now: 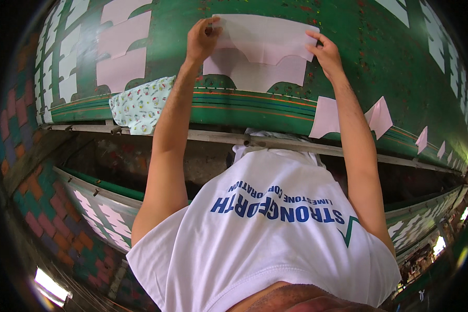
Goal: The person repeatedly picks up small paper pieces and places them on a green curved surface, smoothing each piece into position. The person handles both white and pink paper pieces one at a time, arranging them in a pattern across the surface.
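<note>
Left hand point(203, 39) and right hand point(325, 54) pinch opposite ends of a pale fabric piece point(270, 39), its long axis crosswise between them, neither nearer, overlapping a similar piece point(268, 78) on the green desk point(169, 34).

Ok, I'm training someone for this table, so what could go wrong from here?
The pale cloth piece, held at its ends by the left hand and right hand, might sag or crease. It covers part of a pink piece on the table, which it could nudge askew. The patterned cloth hangs over the edge and might slip off.
</note>
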Action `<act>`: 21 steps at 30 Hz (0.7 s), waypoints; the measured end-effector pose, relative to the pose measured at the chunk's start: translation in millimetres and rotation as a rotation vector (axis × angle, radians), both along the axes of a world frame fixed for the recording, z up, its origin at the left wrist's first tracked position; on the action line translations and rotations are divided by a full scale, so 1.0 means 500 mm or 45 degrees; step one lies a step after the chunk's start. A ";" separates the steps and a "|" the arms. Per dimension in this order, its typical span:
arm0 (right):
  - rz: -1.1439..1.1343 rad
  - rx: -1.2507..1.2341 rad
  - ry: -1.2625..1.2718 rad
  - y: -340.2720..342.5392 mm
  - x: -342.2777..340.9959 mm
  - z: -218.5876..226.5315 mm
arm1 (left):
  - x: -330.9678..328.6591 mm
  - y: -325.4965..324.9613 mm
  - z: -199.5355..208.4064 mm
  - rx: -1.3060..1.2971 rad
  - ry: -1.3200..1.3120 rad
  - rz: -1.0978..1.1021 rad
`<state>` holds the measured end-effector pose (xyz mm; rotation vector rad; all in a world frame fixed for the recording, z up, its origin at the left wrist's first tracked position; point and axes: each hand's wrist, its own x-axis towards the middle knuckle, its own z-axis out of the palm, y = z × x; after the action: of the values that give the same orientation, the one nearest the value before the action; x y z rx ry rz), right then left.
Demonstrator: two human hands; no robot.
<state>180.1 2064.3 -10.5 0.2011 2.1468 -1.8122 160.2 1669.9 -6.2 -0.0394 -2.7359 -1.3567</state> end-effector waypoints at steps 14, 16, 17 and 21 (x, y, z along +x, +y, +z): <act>0.021 0.482 0.271 -0.052 -0.094 -0.001 | -0.135 -0.047 -0.055 -0.461 0.358 -0.229; 0.044 0.472 0.237 -0.049 -0.096 -0.003 | -0.134 -0.037 -0.072 -0.804 0.438 -0.203; 0.040 0.482 0.214 -0.048 -0.095 -0.002 | -0.132 -0.028 -0.080 -0.976 0.481 -0.188; -0.030 0.345 0.183 -0.050 -0.083 0.006 | -0.126 0.059 -0.106 -1.053 0.276 -0.157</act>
<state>138.7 2039.4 -7.5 0.1631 2.4980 -1.5850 97.2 1699.3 -59.1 -0.3811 -2.9094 -0.1346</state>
